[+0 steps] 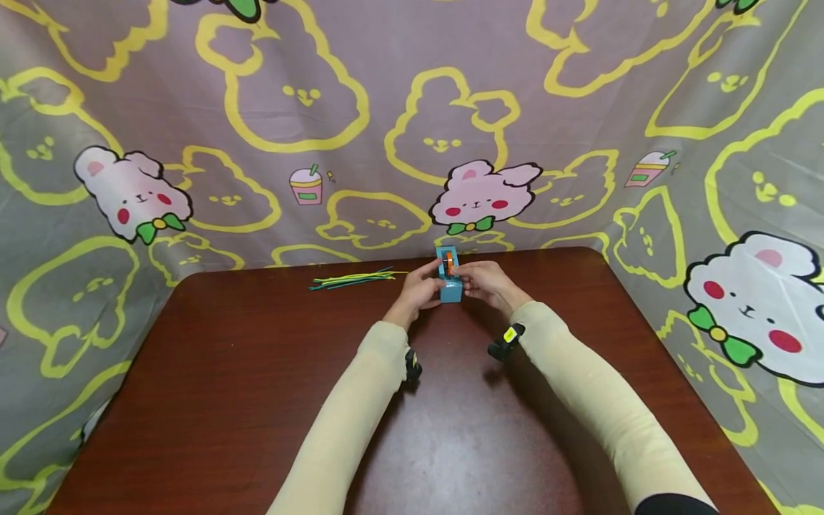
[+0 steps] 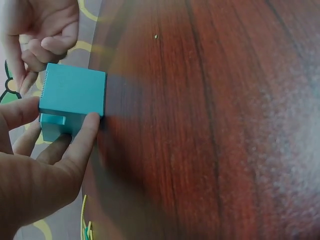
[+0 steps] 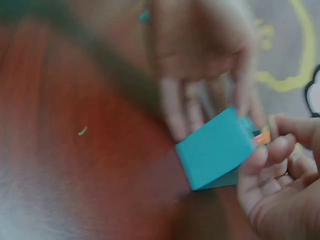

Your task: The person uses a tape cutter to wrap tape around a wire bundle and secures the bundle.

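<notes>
A light-blue tape dispenser [image 1: 451, 292] stands at the back edge of the table, an orange wheel [image 1: 449, 260] set in its top. My left hand [image 1: 420, 289] grips the dispenser from its left side; in the left wrist view the fingers [image 2: 90, 127] curl round the blue body [image 2: 75, 90]. From the other side my right hand [image 1: 489, 281] pinches at the orange wheel [image 3: 262, 138] with thumb and forefinger, as the right wrist view shows. The dispenser's far side is hidden.
Several thin yellow and green strips [image 1: 354, 278] lie left of the left hand near the table's back edge. A patterned curtain [image 1: 360, 164] hangs right behind the brown table [image 1: 244, 400]. One tiny yellowish scrap [image 3: 82, 131] lies on the tabletop.
</notes>
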The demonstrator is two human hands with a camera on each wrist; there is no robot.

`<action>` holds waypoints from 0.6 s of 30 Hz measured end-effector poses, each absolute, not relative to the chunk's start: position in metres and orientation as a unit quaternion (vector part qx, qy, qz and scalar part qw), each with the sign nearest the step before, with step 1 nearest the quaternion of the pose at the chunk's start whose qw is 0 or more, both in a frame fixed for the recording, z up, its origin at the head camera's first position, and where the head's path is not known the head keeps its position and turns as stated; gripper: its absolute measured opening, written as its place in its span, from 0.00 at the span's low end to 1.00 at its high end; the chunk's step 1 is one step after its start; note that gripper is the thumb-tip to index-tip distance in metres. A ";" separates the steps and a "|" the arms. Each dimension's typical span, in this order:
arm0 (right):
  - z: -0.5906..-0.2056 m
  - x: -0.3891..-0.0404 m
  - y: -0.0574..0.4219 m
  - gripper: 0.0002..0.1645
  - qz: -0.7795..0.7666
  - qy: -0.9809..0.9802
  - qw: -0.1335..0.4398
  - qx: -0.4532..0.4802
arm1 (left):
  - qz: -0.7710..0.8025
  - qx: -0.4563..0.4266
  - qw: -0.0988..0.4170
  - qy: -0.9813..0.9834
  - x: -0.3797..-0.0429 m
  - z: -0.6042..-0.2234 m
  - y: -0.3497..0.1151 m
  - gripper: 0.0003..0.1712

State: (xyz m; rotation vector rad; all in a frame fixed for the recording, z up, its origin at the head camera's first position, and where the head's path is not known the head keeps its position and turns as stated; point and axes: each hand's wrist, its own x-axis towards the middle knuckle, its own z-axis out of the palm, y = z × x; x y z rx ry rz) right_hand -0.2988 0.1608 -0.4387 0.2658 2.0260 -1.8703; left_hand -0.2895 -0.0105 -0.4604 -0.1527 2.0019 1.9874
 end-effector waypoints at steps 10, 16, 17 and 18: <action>-0.438 -0.297 0.164 0.16 -0.645 0.726 0.211 0.108 | 0.693 -0.059 0.149 0.703 -0.290 -0.462 -0.009 0.34; -0.440 -0.297 0.164 0.11 -0.660 0.714 0.210 0.100 | 0.690 -0.059 0.149 0.706 -0.290 -0.463 -0.008 0.33; -0.441 -0.297 0.164 0.11 -0.661 0.714 0.211 0.097 | 0.690 -0.058 0.150 0.706 -0.290 -0.463 -0.008 0.33; -0.441 -0.297 0.164 0.11 -0.663 0.712 0.209 0.098 | 0.690 -0.056 0.150 0.706 -0.290 -0.464 -0.008 0.34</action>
